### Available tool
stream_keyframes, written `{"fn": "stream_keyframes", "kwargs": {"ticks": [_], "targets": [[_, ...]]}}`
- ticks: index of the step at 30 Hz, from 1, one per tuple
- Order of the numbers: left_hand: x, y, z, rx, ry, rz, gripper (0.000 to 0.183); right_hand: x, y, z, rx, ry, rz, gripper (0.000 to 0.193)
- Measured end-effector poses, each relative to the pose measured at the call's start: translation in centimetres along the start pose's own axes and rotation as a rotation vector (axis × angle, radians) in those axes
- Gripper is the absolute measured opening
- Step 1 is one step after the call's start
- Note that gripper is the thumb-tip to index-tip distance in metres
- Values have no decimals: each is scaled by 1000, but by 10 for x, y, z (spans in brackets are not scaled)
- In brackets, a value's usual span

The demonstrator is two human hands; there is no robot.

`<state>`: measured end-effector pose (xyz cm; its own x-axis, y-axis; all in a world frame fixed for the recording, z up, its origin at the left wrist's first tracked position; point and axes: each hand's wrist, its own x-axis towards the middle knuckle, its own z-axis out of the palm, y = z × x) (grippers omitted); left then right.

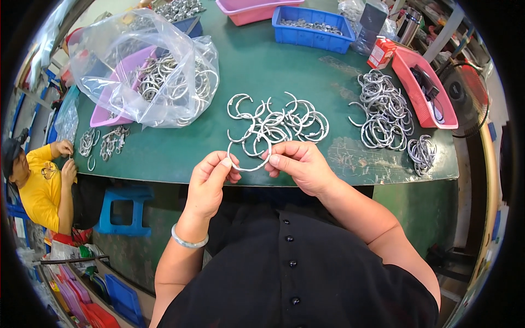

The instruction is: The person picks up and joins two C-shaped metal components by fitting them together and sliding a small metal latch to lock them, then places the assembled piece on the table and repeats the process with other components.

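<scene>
Between my two hands I hold one silver metal ring (249, 170) over the table's front edge. My left hand (210, 177) pinches its left side with thumb and fingers. The right side is gripped by my right hand (301, 167) in the same way. Just beyond the held ring lies a loose pile of open silver rings (276, 126), some overlapping it in view. Farther right a larger heap of rings (383, 112) rests on the green table (306, 71), with a small bundle of rings (421, 154) near the right corner.
A clear plastic bag (136, 65) with rings covers a purple tray (104, 115) at left. A blue bin (314, 41) of small metal parts and a pink basket (421, 93) stand behind. At far left a co-worker in a yellow shirt (44, 188) sits near a blue stool (126, 210).
</scene>
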<state>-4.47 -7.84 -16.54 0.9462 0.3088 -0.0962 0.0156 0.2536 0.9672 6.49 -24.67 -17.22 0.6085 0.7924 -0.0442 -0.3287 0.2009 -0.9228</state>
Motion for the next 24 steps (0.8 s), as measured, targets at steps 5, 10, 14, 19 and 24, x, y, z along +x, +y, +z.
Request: {"fn": "stream_keyframes", "kwargs": {"ticks": [5, 10, 14, 19, 24], "targets": [[5, 2, -2, 7, 3, 11, 15, 4, 0, -1, -6, -33, -2, 15], [5, 1, 0, 51, 2, 24, 15, 4, -3, 0, -34, -23, 25, 15], [5, 0, 1, 66, 13, 43, 15, 4, -2, 0, -71, -10, 24, 15], [5, 3, 4, 1, 46, 44, 15, 4, 0, 0, -100, -15, 35, 17], [8, 9, 5, -163, 58, -119, 16, 6, 1, -1, -27, -33, 79, 18]]}}
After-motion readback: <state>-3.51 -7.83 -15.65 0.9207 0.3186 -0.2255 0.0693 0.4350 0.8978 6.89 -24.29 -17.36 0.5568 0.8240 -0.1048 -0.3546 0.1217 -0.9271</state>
